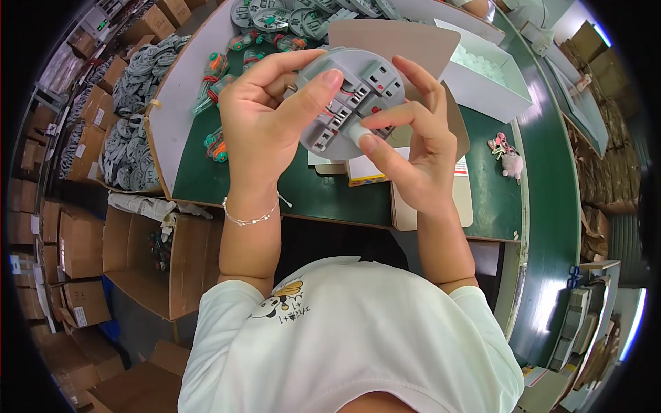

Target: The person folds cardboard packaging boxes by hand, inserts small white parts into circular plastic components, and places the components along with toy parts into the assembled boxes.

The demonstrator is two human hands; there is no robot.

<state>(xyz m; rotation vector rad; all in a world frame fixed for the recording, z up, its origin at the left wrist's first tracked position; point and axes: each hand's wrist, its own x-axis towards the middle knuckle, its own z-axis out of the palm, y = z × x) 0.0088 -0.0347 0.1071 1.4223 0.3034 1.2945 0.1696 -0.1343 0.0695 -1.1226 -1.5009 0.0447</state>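
My left hand (265, 113) grips a round grey plastic housing (375, 72) by its left side, thumb across the top face. Slots, small sockets and thin red and dark wires show on that face. Between the thumb and forefinger of my right hand (423, 141) is a small white cylindrical piece (357, 132), held against the lower part of the housing. Whether the piece sits in a slot I cannot tell. Both hands are raised above the green table (351, 206). An open cardboard box (396, 41) stands behind the housing, partly hidden by it and my right hand.
A white box (506, 89) of translucent pieces stands back right, near keys with a pink plush charm (511, 164). Clear plastic items with green and orange parts (213, 72) lie at left. More grey housings (275, 17) are piled at the back. Cardboard boxes (138, 255) stand left.
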